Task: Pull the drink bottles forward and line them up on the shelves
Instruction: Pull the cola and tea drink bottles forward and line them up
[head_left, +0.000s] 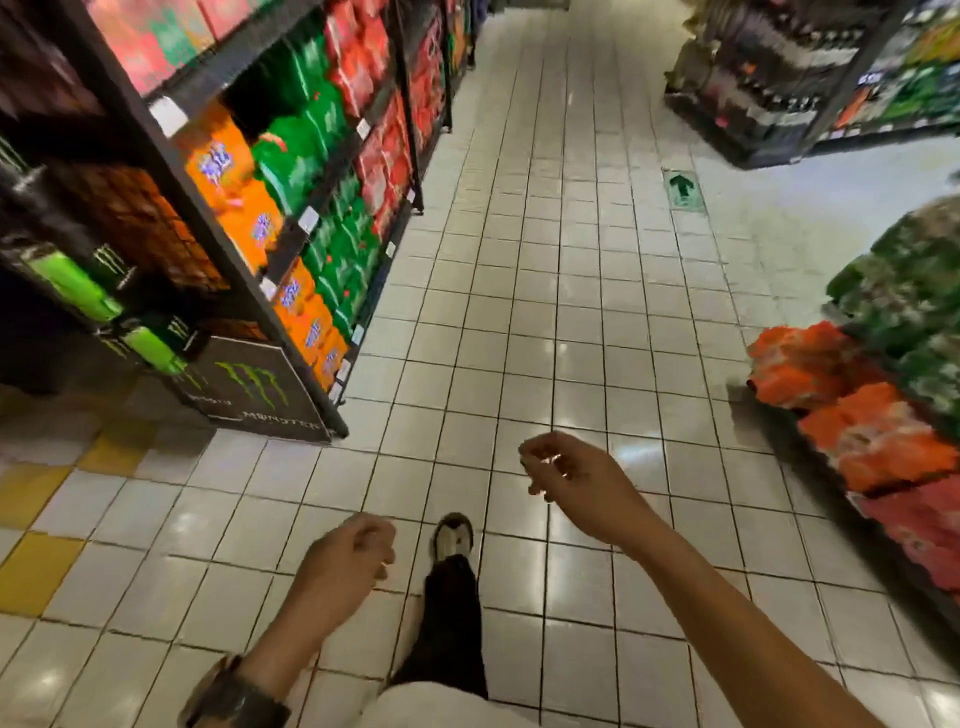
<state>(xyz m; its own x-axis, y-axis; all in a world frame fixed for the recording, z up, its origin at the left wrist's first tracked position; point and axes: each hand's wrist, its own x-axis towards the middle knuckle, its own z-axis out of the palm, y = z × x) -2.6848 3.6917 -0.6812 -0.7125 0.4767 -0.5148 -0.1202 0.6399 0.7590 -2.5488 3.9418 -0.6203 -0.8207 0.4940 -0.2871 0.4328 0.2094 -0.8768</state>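
Head view, looking down a shop aisle - both hands are out front over the glossy white tiled floor (519, 312) and neither carries anything. The left hand (345, 558) hangs low with fingers loosely curled, a dark wristband (234, 696) on its wrist. The right hand (571, 478) is raised a little higher and further out, fingers also loosely bent, gripping nothing. Between them, one pale shoe (453, 535) and a dark trouser leg (452, 623) show on the tiles.

The drinks sit well apart from both hands. On the left, tall dark metal shelves (301, 371) carry orange shrink-wrapped drink packs (228, 161), green drink packs (291, 156) beside them, and red drink packs (358, 57) further down the aisle - all blurred, so single bottles are hard to make out. At the near end of those shelves stands a black floor stand with a green claw logo (249, 384). On the right, a low display holds more orange packs (810, 364) with green packs (914, 291) behind them. A green arrow marker (683, 189) lies on the floor further up the aisle.
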